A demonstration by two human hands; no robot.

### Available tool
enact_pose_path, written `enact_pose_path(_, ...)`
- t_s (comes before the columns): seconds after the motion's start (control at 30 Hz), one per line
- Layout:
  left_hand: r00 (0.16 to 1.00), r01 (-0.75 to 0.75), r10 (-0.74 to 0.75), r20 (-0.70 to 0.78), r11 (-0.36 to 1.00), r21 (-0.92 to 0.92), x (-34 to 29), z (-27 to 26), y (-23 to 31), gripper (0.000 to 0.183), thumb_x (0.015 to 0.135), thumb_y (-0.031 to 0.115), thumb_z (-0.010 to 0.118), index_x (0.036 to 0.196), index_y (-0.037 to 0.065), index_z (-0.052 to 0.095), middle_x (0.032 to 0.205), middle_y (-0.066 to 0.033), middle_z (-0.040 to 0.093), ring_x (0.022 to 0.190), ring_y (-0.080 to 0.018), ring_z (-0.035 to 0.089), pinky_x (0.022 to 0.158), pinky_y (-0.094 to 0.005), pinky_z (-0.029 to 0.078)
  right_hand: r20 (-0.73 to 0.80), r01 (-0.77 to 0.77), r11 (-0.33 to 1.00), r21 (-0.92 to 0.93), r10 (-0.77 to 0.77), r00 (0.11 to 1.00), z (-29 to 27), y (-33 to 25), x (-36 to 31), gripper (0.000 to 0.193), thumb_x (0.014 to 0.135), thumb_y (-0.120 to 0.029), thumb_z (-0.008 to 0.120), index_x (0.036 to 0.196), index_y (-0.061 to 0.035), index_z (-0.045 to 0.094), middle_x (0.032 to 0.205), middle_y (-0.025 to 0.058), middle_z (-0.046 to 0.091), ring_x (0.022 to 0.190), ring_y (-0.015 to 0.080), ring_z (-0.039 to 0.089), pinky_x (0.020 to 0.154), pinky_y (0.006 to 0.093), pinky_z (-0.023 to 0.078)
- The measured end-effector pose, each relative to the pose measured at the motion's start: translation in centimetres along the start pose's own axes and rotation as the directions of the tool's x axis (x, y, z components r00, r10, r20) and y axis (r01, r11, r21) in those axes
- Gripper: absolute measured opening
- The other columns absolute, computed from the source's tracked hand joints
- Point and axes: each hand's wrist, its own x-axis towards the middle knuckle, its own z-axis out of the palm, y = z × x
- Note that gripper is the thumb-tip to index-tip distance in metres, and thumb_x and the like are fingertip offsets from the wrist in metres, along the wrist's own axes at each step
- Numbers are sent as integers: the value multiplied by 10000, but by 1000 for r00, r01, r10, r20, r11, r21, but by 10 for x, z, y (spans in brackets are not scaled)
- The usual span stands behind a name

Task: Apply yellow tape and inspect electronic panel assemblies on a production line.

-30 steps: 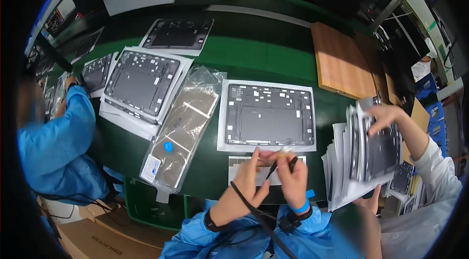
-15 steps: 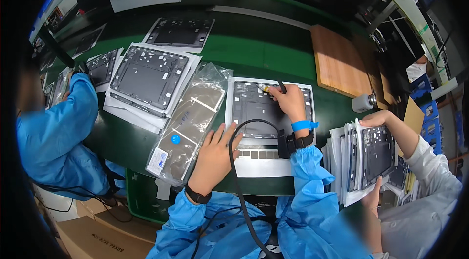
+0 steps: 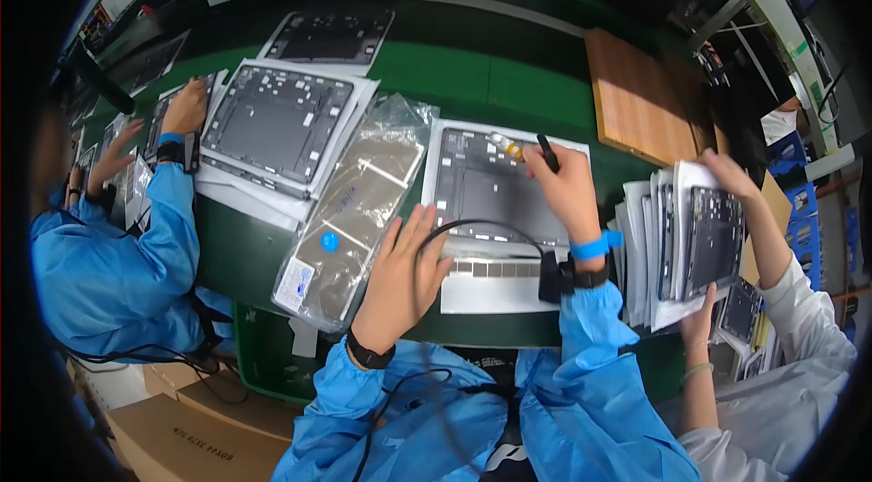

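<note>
My right hand (image 3: 568, 191) pinches a pen-like tool (image 3: 548, 153) with a black shaft and a yellow section toward its clear-looking tip. It is over the upper right of a dark grey tablet-housing panel (image 3: 472, 200), which lies on a white sheet. Small white and black pieces dot the panel's border. My left hand (image 3: 397, 278) has its fingers stretched out, near the panel's lower left corner and beside a clear plastic bag (image 3: 350, 209) of grey-brown sheets. Below the panel lies a white backing strip (image 3: 490, 298) with a row of grey-brown rectangles.
More panels (image 3: 277, 123) are stacked at left, with another panel (image 3: 329, 39) behind. At right, a person in white holds a stack of panels (image 3: 713, 237) interleaved with white sheets. A co-worker in blue (image 3: 123, 255) works at left. A wooden board (image 3: 640, 100) lies back right.
The view has shifted a little. My right hand has moved right with the tool, while my left stays by the bag. The left co-worker's arm now reaches toward a panel.
</note>
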Motion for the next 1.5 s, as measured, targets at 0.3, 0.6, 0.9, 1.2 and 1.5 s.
enact_pose_path(0.3, 911, 351, -199, 361, -86, -932, -40, -11, 56, 404, 1061, 253, 393, 1309, -40, 518, 1321, -173, 577, 1211, -209, 541, 1059, -322, 382, 85, 255, 905, 340, -299, 950, 35, -40, -165, 156, 824, -3, 634, 979, -6, 644, 824, 138, 627, 674, 310, 613, 612, 345, 501)
enact_pose_path(0.6, 985, -116, 125, 119, 990, -81, -51, -2, 31, 580, 740, 5, 618, 1293, 181, 613, 811, -63, 425, 757, -240, 463, 685, -340, 434, 268, -332, 657, 677, 201, 942, 20, 19, -152, 194, 990, -193, 547, 888, -32, 588, 691, 42, 618, 544, 87, 560, 450, 225, 389)
enact_pose_path(0.9, 993, -69, 70, 94, 997, -17, -62, 19, 19, 572, 765, 43, 638, 1311, 208, 598, 1192, -119, 486, 1054, -290, 462, 912, -427, 389, 152, -246, 597, 763, 204, 967, 67, 16, -155, 183, 878, -72, 717, 984, 62, 654, 829, 106, 687, 725, 143, 676, 613, 240, 541)
enact_pose_path(1.2, 975, -88, 94, 199, 995, -37, -55, 22, 14, 651, 746, 30, 636, 1367, 198, 535, 1525, -101, 353, 1413, -316, 302, 1130, -522, 237, 52, -220, 645, 732, 269, 962, 77, 16, -157, 181, 887, -82, 711, 951, 81, 667, 756, 110, 688, 685, 144, 679, 630, 241, 555)
enact_pose_path(1.5, 971, -100, 112, 211, 993, -69, -52, 20, 11, 678, 729, 21, 637, 1376, 195, 531, 1527, -112, 350, 1411, -324, 306, 1129, -529, 233, 17, -173, 649, 740, 239, 971, 83, 14, -153, 190, 892, -88, 707, 949, 86, 658, 745, 108, 684, 679, 142, 680, 635, 238, 557)
